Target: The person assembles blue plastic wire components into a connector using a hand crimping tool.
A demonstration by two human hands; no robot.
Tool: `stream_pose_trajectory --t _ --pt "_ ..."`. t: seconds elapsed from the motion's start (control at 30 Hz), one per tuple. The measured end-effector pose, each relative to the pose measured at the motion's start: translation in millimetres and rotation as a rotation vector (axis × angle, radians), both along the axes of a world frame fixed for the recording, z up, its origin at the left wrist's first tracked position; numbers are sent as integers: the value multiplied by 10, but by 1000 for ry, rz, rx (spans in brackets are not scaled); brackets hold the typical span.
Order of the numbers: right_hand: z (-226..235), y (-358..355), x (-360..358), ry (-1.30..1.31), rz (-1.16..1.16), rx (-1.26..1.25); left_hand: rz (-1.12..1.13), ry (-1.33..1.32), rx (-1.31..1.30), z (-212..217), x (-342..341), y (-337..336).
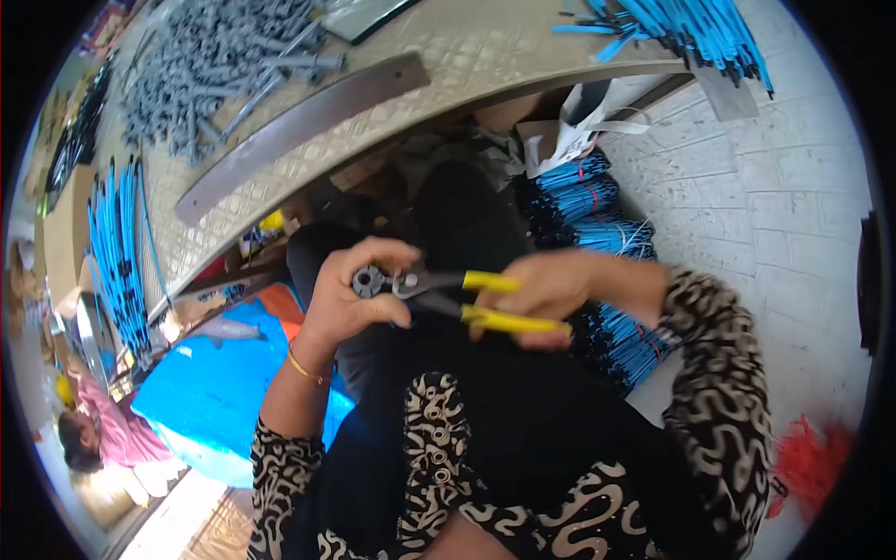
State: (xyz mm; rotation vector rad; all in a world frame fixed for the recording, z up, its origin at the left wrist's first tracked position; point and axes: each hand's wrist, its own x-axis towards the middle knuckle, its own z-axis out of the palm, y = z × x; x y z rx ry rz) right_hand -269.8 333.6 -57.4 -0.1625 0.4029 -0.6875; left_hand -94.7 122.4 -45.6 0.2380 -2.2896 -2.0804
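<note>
My right hand [541,294] is wrapped round the yellow handles of a pair of pliers [439,285], and it is somewhat smeared by motion. The handles stand apart. Their dark metal jaws point left and meet a small grey plastic piece [367,280] with a round, notched end. My left hand [347,297] grips that piece between thumb and fingers, and its fingertips lie close to the jaws. Both hands are above my lap, in front of dark clothing. The jaws' exact bite on the piece is too small to make out.
A table [448,70] crosses the top, bearing a pile of grey plastic pieces [201,70], a flat metal bar [308,135] and blue rods [695,33]. Bundled blue rods [579,196] lie right of my knees. At left are a blue sheet [219,373] and another person [107,420].
</note>
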Motion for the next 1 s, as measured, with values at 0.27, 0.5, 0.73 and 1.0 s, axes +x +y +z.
stream_pose_trajectory --t 0.27,0.5,0.73,1.0 --pt "45 -15 -23 208 -49 -84 247 -107 253 -46 39 -18" --pt "-104 -18 142 -143 -136 -90 34 35 81 -43 -100 -74" --pt "375 -292 -123 844 -73 -281 176 -35 140 -20 18 -75" --pt "194 -169 74 518 4 -339 -32 20 -12 -19 -23 -112"
